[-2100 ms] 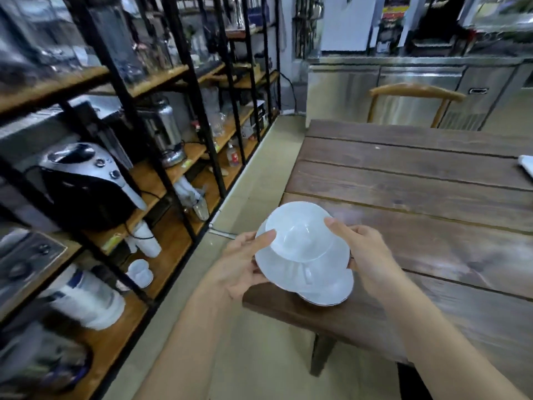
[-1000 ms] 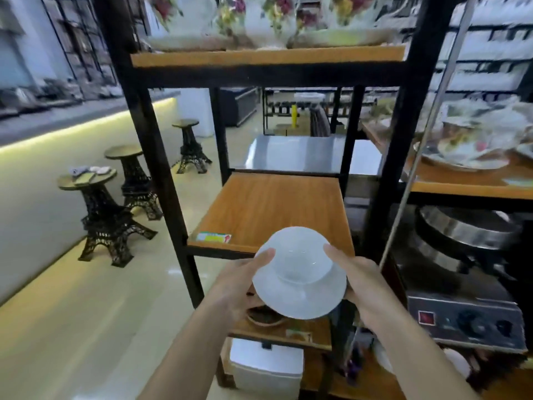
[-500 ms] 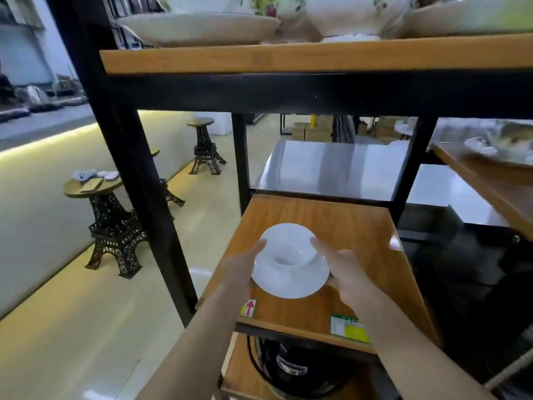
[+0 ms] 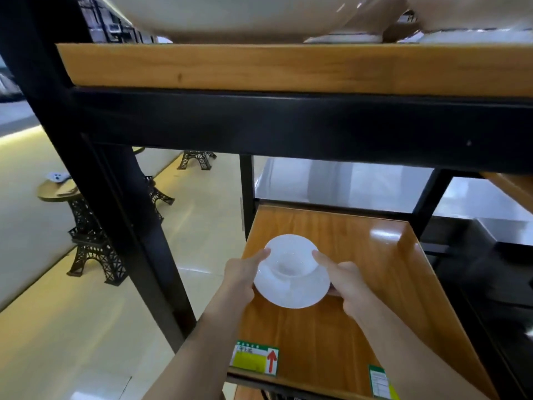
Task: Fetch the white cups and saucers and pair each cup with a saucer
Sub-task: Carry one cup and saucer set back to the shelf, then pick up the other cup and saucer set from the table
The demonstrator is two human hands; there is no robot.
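A white cup (image 4: 289,258) sits on a white saucer (image 4: 291,293), and I hold the pair over the wooden shelf board (image 4: 372,284). My left hand (image 4: 240,272) grips the saucer's left edge with a finger at the cup's rim. My right hand (image 4: 344,280) grips the right edge the same way. Whether the saucer touches the board I cannot tell.
The shelf above (image 4: 259,67) carries large white dishes (image 4: 230,15) close to my head. A black upright post (image 4: 95,183) stands left of my arms. Labels (image 4: 255,357) mark the board's front edge. Black tower-shaped stools (image 4: 92,243) stand on the floor at left.
I carried the cup and saucer from the wooden table to the shelving. Since half a second ago I have moved closer, with the pair further in over the shelf board.
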